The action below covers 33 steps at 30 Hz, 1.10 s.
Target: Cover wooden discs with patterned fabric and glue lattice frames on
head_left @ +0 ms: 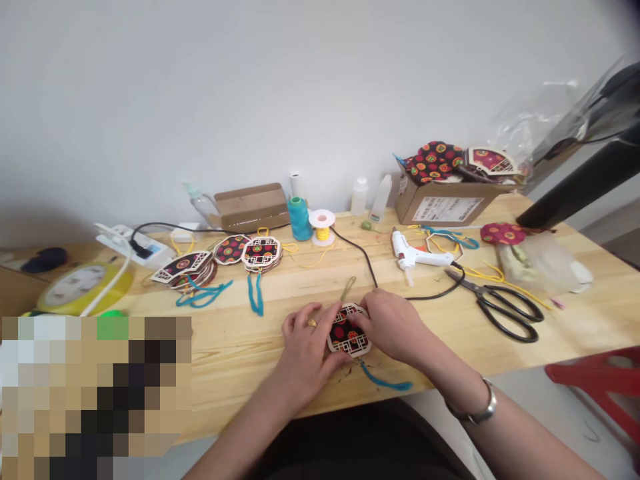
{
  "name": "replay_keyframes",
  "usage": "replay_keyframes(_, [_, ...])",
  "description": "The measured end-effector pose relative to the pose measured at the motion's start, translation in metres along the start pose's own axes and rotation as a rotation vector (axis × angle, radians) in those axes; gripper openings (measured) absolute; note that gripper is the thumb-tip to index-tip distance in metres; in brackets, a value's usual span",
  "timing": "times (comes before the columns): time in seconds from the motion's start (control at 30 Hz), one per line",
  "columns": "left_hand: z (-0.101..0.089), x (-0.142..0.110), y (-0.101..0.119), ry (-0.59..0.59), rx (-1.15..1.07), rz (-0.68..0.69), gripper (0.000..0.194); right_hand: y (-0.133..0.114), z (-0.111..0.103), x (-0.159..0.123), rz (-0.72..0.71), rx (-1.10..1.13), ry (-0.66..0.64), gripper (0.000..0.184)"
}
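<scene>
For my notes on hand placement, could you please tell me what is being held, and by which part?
The left hand holds the patterned ornament by its left edge; the right hand holds its upper right edge.

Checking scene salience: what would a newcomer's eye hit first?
Probably the lattice-framed ornament held by the left hand and right hand near the front of the wooden table, blue tassel trailing right. Next, the black-handled scissors right of the hands, with a white glue gun behind them to the left. At back right, a cardboard box heaped with patterned fabric.
</scene>
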State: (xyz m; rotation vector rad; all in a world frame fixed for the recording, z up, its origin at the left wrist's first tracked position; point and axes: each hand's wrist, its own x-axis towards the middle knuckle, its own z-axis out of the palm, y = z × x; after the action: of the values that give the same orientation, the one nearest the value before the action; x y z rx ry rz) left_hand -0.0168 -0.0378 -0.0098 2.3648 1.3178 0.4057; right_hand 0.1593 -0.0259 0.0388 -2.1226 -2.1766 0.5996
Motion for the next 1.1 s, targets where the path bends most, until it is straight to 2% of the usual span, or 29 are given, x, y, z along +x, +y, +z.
replay_keyframes(0.23, [0.001,-0.001,0.001,0.020,0.016,0.017,0.064,0.006,0.002,0.006,0.049,0.119,-0.013,0.026])
replay_keyframes(0.57, [0.006,-0.005,-0.005,0.129,0.018,0.123,0.073,0.014,0.004,0.012,0.101,0.358,-0.004,0.019])
replay_keyframes(0.77, [0.008,-0.007,-0.007,0.156,0.041,0.159,0.076,0.020,0.011,0.015,0.027,0.504,-0.089,0.022])
replay_keyframes(0.97, [0.009,-0.006,-0.006,0.188,0.032,0.187,0.079,0.022,0.011,0.013,-0.001,0.608,-0.097,0.024])
replay_keyframes(1.1, [0.007,-0.008,-0.002,0.207,-0.051,0.227,0.075,0.025,0.011,0.008,-0.026,0.681,-0.102,0.022])
